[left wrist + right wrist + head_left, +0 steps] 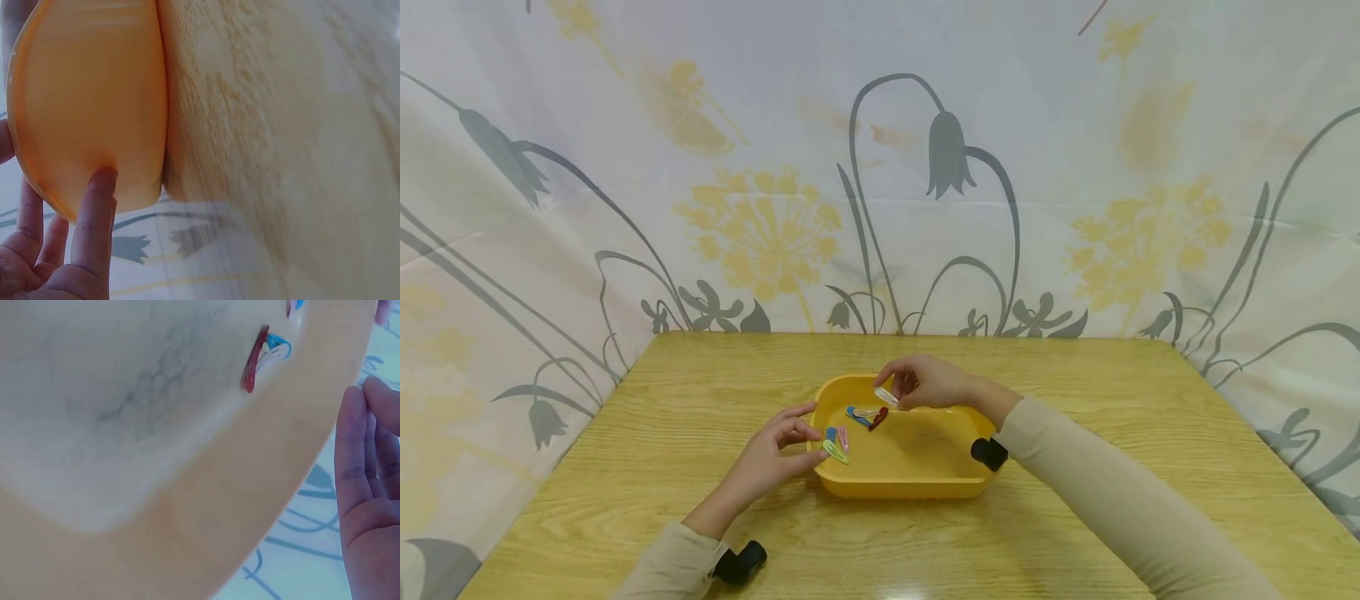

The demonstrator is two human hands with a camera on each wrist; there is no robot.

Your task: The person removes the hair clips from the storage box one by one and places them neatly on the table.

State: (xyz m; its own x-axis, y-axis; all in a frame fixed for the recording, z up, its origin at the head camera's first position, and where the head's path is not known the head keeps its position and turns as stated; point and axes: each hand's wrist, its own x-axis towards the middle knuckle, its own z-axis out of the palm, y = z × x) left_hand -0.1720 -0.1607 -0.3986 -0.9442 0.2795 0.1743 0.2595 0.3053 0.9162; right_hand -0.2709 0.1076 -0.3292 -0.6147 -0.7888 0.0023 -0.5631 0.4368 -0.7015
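While our right hand (928, 382) pinches the white hair clip (886, 397) over the yellow tray (898, 487), we steady the tray's left wall with the relaxed, straight fingers of our left hand (775, 450), lowering the clip gently beside the coloured clips (867, 416).
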